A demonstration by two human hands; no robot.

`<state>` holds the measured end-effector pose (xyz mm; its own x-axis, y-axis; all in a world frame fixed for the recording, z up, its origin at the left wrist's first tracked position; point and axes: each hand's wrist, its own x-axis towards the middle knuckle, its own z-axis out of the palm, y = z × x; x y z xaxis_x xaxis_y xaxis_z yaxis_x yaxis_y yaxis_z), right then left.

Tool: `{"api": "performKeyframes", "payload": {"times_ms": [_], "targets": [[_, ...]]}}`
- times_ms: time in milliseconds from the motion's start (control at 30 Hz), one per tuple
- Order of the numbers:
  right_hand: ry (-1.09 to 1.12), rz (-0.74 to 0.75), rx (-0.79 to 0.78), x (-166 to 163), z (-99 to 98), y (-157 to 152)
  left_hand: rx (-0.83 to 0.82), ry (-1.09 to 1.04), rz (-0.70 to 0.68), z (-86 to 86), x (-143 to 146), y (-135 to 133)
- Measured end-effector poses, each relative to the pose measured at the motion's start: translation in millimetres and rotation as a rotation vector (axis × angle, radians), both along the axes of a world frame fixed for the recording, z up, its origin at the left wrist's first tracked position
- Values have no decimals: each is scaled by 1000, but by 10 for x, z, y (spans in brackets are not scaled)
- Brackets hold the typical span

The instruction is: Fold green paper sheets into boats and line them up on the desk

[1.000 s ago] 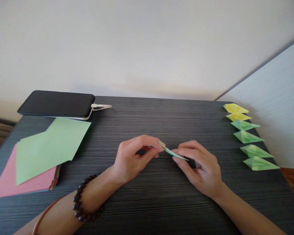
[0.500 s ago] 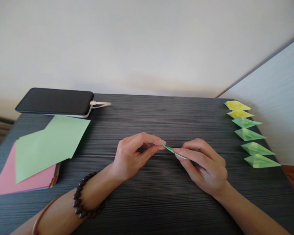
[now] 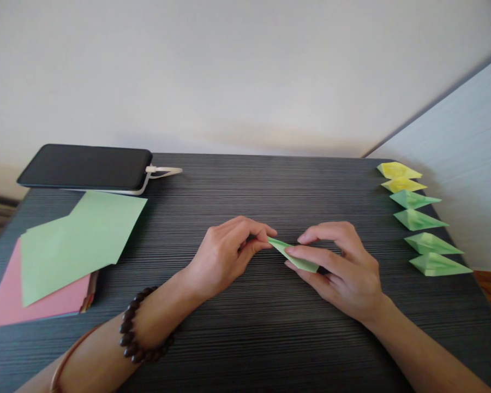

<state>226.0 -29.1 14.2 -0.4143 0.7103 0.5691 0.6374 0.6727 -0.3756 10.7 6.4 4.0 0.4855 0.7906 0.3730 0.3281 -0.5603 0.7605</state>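
Note:
A small folded green paper piece (image 3: 291,254) lies between both hands, just above the dark striped table (image 3: 245,338). My left hand (image 3: 225,254) pinches its left tip with thumb and fingers closed. My right hand (image 3: 339,267) grips the right end, fingers curled over and under it. A dark bead bracelet (image 3: 141,333) circles my left wrist.
A row of several finished folded paper shapes (image 3: 419,220), two yellow and the others green, lines the table's right edge by a pale wall. Green sheets (image 3: 77,243) lie on pink paper (image 3: 8,295) at the left. A black phone (image 3: 84,166) with a white cable sits at the back left.
Both hands have lowered the green piece toward the table, and it has turned flatter, showing more of its face. The view has shifted slightly.

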Motion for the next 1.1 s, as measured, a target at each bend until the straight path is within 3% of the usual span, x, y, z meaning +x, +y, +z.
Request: {"api": "performKeyframes", "payload": {"times_ms": [167, 400, 567, 867, 1100], "targets": [[100, -5, -65, -40, 28, 4, -91, -84, -38, 13, 11, -19], [148, -13, -238, -86, 31, -31, -264, -325, 49, -23, 26, -50], [166, -11, -241, -106, 48, -40, -163, -282, 12, 2, 17, -31], [70, 60, -29, -23, 6, -16, -27, -64, -10, 15, 10, 4], [85, 66, -55, -15, 16, -13, -31, -135, -70, 35, 3, 9]]}}
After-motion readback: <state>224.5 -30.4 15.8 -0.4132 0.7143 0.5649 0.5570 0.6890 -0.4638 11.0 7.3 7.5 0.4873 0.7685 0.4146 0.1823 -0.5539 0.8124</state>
